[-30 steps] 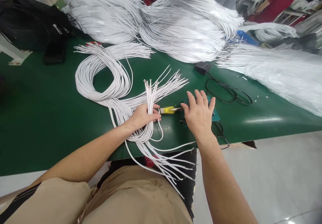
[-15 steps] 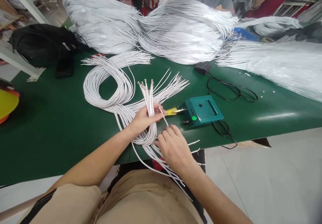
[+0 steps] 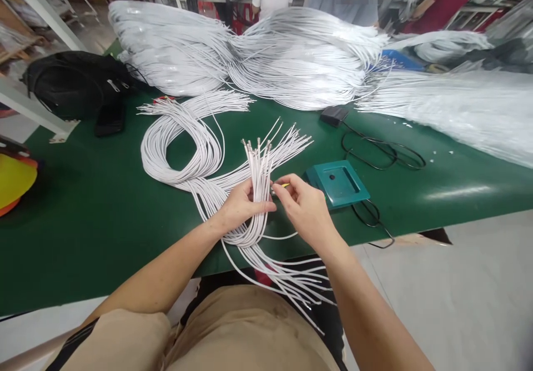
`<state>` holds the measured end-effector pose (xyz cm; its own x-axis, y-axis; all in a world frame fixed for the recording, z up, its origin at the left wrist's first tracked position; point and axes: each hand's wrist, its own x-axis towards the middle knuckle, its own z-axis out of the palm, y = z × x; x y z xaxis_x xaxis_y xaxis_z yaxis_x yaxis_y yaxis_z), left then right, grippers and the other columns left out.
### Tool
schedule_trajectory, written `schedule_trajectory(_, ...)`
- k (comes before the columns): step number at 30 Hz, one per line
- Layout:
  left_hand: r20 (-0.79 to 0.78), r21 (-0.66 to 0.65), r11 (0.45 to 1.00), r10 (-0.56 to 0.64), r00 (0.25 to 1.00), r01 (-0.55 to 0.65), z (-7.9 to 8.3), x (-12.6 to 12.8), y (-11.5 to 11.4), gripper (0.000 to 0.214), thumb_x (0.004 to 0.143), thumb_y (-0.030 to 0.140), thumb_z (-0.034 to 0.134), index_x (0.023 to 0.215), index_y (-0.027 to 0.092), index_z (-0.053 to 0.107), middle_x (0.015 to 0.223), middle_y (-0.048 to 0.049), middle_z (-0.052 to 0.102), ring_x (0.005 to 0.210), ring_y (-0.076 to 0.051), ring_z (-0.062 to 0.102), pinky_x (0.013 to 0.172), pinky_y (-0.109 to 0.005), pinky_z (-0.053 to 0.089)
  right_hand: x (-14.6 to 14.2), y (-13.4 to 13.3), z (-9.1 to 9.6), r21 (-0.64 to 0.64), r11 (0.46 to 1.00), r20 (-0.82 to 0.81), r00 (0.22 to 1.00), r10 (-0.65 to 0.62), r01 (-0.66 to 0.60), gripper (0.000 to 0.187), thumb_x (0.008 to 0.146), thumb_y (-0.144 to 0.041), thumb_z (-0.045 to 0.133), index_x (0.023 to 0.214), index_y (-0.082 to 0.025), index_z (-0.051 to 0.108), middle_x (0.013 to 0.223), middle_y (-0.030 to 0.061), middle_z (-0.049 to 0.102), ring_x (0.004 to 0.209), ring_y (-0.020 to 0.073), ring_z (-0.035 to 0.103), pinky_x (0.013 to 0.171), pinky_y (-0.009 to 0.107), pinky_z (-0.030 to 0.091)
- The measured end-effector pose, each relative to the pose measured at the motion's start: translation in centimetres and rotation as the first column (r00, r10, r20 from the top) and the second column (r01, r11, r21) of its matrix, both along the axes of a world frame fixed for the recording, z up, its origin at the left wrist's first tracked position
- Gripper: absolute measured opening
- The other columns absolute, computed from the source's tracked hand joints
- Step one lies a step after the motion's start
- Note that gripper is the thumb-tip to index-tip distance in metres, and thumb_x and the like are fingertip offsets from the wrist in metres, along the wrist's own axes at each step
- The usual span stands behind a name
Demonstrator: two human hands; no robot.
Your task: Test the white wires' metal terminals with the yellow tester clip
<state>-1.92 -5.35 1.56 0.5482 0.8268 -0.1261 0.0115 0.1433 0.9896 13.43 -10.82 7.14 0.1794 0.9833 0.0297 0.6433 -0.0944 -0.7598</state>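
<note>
My left hand (image 3: 241, 207) is wrapped around a bundle of white cables (image 3: 261, 179), whose metal-tipped ends point up and away from me. The bundle bends into a loop below the hand, and loose ends trail toward my lap. Right beside it, my right hand (image 3: 306, 207) pinches a white cable (image 3: 283, 237) that curves up under its palm; the pinched end is mostly hidden by the fingers. Behind those fingers stands a teal device (image 3: 341, 183) with a recessed top. A bit of yellow (image 3: 285, 185) shows between it and my hand.
Coiled white cables (image 3: 183, 178) lie left of my hands. Large cable bundles (image 3: 300, 60) cross the back, and more (image 3: 466, 104) spread along the right. A black adapter (image 3: 333, 116) with its cord, a black bag (image 3: 77, 85) and a phone (image 3: 109, 120) rest on the green table (image 3: 83, 221). People are beyond.
My right hand has moved up and away from me to beside the bundle's upper part, bringing the cable end with it. The bundle in my left hand has shifted slightly right.
</note>
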Motion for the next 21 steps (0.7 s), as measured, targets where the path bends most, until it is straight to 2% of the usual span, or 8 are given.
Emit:
schedule_trajectory(2,0.025,-0.042,0.999,-0.017,1.000,0.018,0.1,0.1,-0.1,0.050,0.062,0.025,0.082,0.106,0.016,0.059,0.084,0.0001,0.066,0.076,-0.014,0.064,0.074,-0.027,0.052,0.2,1.2,-0.8,0.000,1.000,-0.220,0.975,0.000,0.000,0.016,0.082,-0.036,0.062,0.083,-0.020,0.064,0.064,-0.0031,0.061,0.052,0.0108,0.049,0.053,0.025,0.036)
schedule_trajectory(5,0.081,-0.143,0.990,0.013,0.997,-0.001,0.1,0.3,-0.1,0.035,0.071,0.031,0.076,0.097,0.015,0.058,0.081,-0.0010,0.066,0.075,-0.015,0.066,0.073,-0.029,0.054,0.2,1.5,-2.0,-0.059,0.998,-0.490,0.871,-0.039,0.011,0.021,0.076,-0.039,0.066,0.075,-0.019,0.062,0.058,-0.0044,0.057,0.044,0.0090,0.043,0.045,0.025,0.035)
schedule_trajectory(8,0.191,-0.234,0.971,0.093,0.977,-0.046,0.0,0.4,0.0,0.032,0.072,0.029,0.076,0.090,0.015,0.054,0.086,-0.0011,0.066,0.079,-0.013,0.066,0.074,-0.028,0.055,-0.1,1.0,-2.4,-0.106,0.993,-0.595,0.797,-0.107,0.054,0.024,0.073,-0.041,0.070,0.073,-0.018,0.063,0.055,-0.0048,0.055,0.043,0.0073,0.040,0.042,0.023,0.030)
schedule_trajectory(13,0.199,-0.236,0.971,0.022,0.980,0.027,0.1,0.6,-0.2,0.035,0.068,0.024,0.078,0.081,0.016,0.046,0.072,0.0027,0.060,0.066,-0.009,0.062,0.056,-0.018,0.045,-0.4,1.3,-2.6,-0.143,0.990,-0.756,0.645,-0.111,0.003,0.027,0.068,-0.040,0.076,0.076,-0.017,0.066,0.056,-0.0041,0.054,0.048,0.0072,0.042,0.043,0.022,0.029)
schedule_trajectory(16,0.212,-0.240,0.970,0.003,0.977,0.049,0.2,0.7,-0.3,0.037,0.069,0.023,0.077,0.078,0.017,0.042,0.074,0.0019,0.059,0.071,-0.012,0.066,0.054,-0.018,0.042,0.1,2.3,-2.3,-0.109,0.992,-0.856,0.501,-0.127,0.064,0.025,0.065,-0.036,0.078,0.075,-0.017,0.065,0.054,-0.0076,0.044,0.045,0.0047,0.032,0.043,0.021,0.029)
schedule_trajectory(18,0.208,-0.243,0.968,-0.009,0.978,0.061,0.2,0.7,-0.4,0.038,0.069,0.022,0.077,0.079,0.017,0.041,0.078,0.0009,0.061,0.072,-0.013,0.067,0.054,-0.018,0.042,0.5,2.8,-2.0,-0.059,0.989,-0.894,0.434,-0.113,0.135,0.024,0.067,-0.036,0.077,0.078,-0.018,0.066,0.059,-0.0070,0.046,0.046,0.0041,0.031,0.044,0.021,0.030)
schedule_trajectory(19,0.205,-0.241,0.969,-0.009,0.979,0.060,0.2,0.7,-0.4,0.038,0.069,0.022,0.077,0.079,0.017,0.040,0.078,0.0006,0.061,0.073,-0.013,0.067,0.054,-0.018,0.043,0.7,2.9,-1.9,-0.039,0.985,-0.895,0.433,-0.108,0.166,0.025,0.069,-0.038,0.075,0.080,-0.018,0.066,0.062,-0.0061,0.048,0.047,0.0042,0.032,0.044,0.021,0.031)
schedule_trajectory(21,0.193,-0.233,0.970,-0.016,0.981,0.061,0.2,0.7,-0.4,0.037,0.070,0.022,0.076,0.080,0.017,0.041,0.079,0.0005,0.061,0.073,-0.013,0.067,0.055,-0.018,0.043,0.8,2.7,-1.8,-0.026,0.977,-0.848,0.513,-0.133,0.210,0.029,0.073,-0.045,0.071,0.080,-0.018,0.066,0.064,-0.0049,0.050,0.047,0.0049,0.033,0.044,0.022,0.031)
